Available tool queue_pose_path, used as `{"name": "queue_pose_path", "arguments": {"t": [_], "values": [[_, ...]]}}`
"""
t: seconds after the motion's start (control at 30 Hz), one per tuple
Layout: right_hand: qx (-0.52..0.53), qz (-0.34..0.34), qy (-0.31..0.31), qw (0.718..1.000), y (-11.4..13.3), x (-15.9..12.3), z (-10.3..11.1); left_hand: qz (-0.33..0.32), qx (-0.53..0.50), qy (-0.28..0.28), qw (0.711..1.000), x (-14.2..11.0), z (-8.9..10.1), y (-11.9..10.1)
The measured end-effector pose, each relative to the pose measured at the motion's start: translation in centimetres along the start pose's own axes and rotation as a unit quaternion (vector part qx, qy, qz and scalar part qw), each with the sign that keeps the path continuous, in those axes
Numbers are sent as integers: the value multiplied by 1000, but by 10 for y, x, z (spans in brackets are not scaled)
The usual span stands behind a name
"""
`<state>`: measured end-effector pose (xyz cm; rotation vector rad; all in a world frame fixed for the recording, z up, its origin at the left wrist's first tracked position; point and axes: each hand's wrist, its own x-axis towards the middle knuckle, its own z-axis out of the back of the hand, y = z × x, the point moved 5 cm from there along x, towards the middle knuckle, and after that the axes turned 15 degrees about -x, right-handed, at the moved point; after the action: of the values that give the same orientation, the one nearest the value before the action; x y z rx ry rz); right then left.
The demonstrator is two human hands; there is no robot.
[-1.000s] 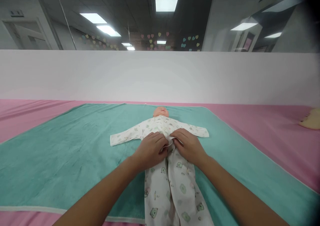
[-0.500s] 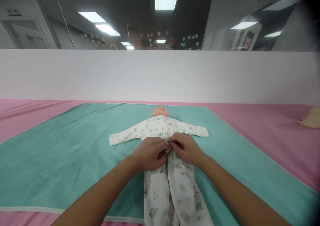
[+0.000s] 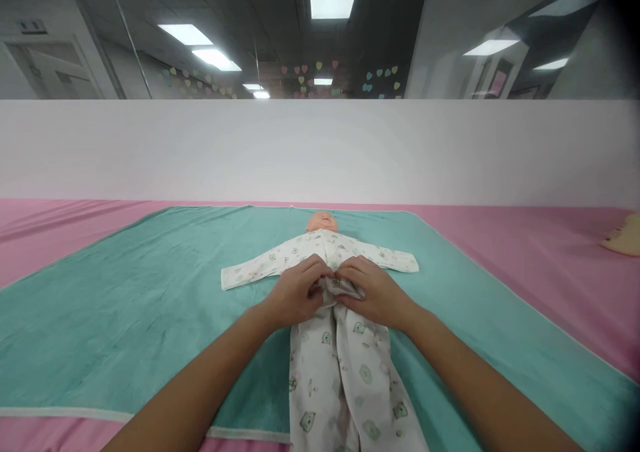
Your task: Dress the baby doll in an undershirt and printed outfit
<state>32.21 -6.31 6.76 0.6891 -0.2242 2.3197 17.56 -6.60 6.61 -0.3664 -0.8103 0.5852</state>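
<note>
A baby doll [image 3: 323, 221] lies on its back with its head at the far end, dressed in a white long-sleeved romper [image 3: 327, 352] printed with small green bears. The sleeves stretch out to both sides and the legs run toward me. At the front, around the waist, my left hand [image 3: 299, 293] is closed with its fingertips pinching the cloth near the middle seam. Right beside it, my right hand [image 3: 373, 291] grips a fold of the same cloth between thumb and fingers. Any fastener under the fingertips is hidden.
The doll rests on a teal blanket [image 3: 125, 325] with a pale border, spread over a pink sheet [image 3: 525, 259]. A white wall panel [image 3: 320, 152] stands behind, with glass above it. At the far right edge lies a yellowish object [image 3: 623, 237], partly cut off.
Both hands have shifted slightly up toward the doll's chest. A bunched fold of romper cloth now shows between them, and the right thumb has spread lower.
</note>
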Motion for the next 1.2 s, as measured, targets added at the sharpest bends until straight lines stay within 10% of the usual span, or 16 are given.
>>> {"name": "queue_pose_path", "arguments": {"t": [1.2], "values": [[18, 0, 1, 1000, -1, -9, -5, -83, 53, 18, 995, -1, -11, 1]]}}
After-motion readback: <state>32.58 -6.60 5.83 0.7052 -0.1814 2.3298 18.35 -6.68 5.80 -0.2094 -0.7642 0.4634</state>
